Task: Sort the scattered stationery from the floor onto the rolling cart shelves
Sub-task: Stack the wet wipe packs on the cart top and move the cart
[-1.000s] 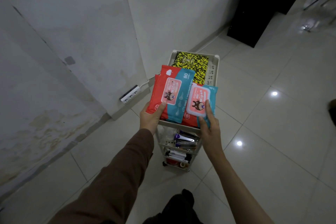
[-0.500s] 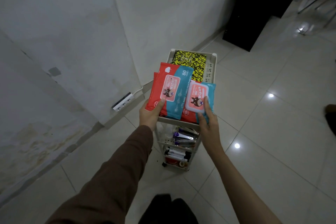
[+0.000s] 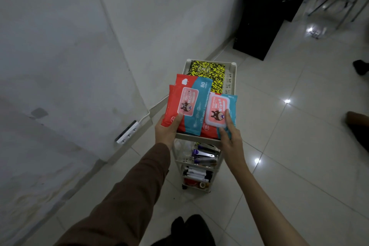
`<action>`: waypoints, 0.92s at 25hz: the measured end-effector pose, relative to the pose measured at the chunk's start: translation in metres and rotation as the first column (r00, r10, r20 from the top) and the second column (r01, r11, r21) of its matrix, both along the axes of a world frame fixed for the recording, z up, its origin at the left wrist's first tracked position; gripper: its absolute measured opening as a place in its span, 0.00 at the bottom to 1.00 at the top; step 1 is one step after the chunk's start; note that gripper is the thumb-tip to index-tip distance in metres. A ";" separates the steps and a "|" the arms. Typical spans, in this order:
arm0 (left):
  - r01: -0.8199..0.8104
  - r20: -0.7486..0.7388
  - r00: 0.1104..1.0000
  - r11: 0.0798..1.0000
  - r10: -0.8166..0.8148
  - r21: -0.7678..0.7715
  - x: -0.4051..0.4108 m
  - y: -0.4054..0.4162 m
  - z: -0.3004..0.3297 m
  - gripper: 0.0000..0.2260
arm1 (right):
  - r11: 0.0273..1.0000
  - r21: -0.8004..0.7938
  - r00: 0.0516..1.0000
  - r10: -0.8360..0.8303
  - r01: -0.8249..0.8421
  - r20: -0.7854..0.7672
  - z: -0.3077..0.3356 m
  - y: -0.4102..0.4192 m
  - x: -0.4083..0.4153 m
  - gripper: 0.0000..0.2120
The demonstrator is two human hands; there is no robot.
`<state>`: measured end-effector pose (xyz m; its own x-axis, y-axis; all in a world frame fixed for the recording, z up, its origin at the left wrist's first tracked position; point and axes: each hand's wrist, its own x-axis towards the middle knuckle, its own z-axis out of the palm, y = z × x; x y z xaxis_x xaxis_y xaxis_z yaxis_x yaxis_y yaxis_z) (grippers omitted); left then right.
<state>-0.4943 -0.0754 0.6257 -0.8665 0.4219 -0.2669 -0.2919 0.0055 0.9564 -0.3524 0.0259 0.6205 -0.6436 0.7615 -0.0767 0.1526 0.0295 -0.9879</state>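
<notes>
A white rolling cart (image 3: 231,78) stands on the tiled floor by the wall. On its top shelf lies a yellow-and-black notebook (image 3: 209,74) at the far end. My left hand (image 3: 167,130) grips the near corner of a red-and-blue wipes pack (image 3: 189,104), thumb on top, over the shelf's left side. My right hand (image 3: 229,136) holds a second wipes pack (image 3: 219,112) at the shelf's near right, fingers on its pink lid. The lower shelves hold staplers (image 3: 203,155), markers (image 3: 197,173) and tape rolls (image 3: 202,184).
A white power strip (image 3: 127,132) lies at the wall's foot left of the cart. A black cabinet (image 3: 263,16) stands at the far right, with chair legs (image 3: 343,6) beyond it. My dark shoes (image 3: 189,227) show below the cart. Dark shapes sit at the right edge.
The view has shifted slightly; both hands still hold the two wipes packs over the top shelf in much the same place.
</notes>
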 end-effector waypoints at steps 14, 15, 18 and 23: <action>0.090 0.004 0.996 0.995 -0.090 -0.040 -0.078 0.081 0.001 0.14 | 0.990 -0.096 0.987 -0.115 0.104 -0.115 0.004 0.060 -0.066 0.30; 0.094 0.005 0.996 0.995 -0.094 -0.046 -0.081 0.083 0.000 0.13 | 0.986 -0.126 0.984 -0.123 0.106 -0.132 0.005 0.061 -0.068 0.31; 0.081 0.011 0.997 0.996 -0.081 -0.049 -0.087 0.084 -0.003 0.12 | 0.969 -0.221 0.979 -0.147 0.113 -0.144 0.006 0.066 -0.072 0.32; 0.056 0.015 0.998 0.998 -0.055 -0.032 -0.089 0.086 -0.001 0.13 | 0.932 -0.293 0.963 -0.252 0.214 -0.097 0.005 0.069 -0.085 0.29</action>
<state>-0.5832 0.0103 0.6243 -0.8378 0.4602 -0.2937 -0.3042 0.0532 0.9511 -0.4376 0.0949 0.6251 -0.4693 0.8515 -0.2338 -0.0093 -0.2695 -0.9630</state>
